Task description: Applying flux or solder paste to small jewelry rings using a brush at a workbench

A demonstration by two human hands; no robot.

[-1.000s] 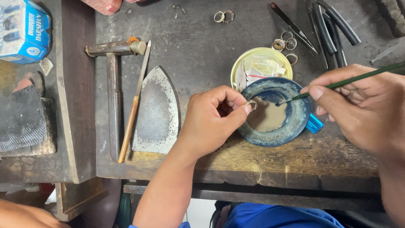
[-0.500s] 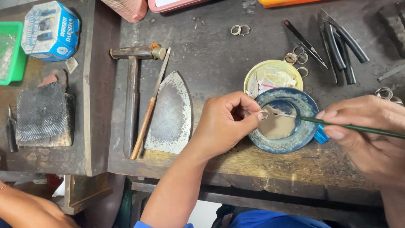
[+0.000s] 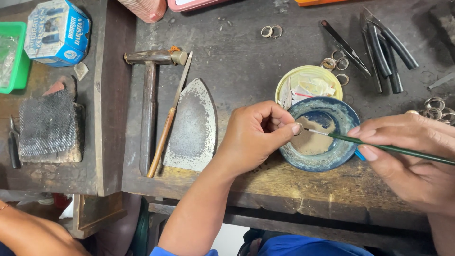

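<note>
Wooden bench: worn dark workbench (image 3: 246, 61), scratched top, paler front edge; seen from above.
Left arm: reached up from the lower middle, forearm bare, left hand (image 3: 253, 135) curled at the bowl's left rim.
Left fingers: pinched shut, thumb against forefinger, on a small ring (image 3: 297, 128) held over the bowl.
Right hand (image 3: 412, 151): brought in from the right edge, fingers closed on a thin green brush (image 3: 384, 148), tip laid at the ring.
Bowl: blue bowl (image 3: 343, 151) with brownish paste, between both hands.
Yellow dish (image 3: 309, 71): just behind the bowl, paper scraps inside.
Left of the hands: flat metal plate (image 3: 192, 125), file (image 3: 168, 118), hammer (image 3: 149, 95).
Far edge: loose rings (image 3: 271, 31), tweezers (image 3: 345, 46), black-handled pliers (image 3: 386, 45).
Side table: blue box (image 3: 57, 33), mesh pad (image 3: 47, 123).
</note>
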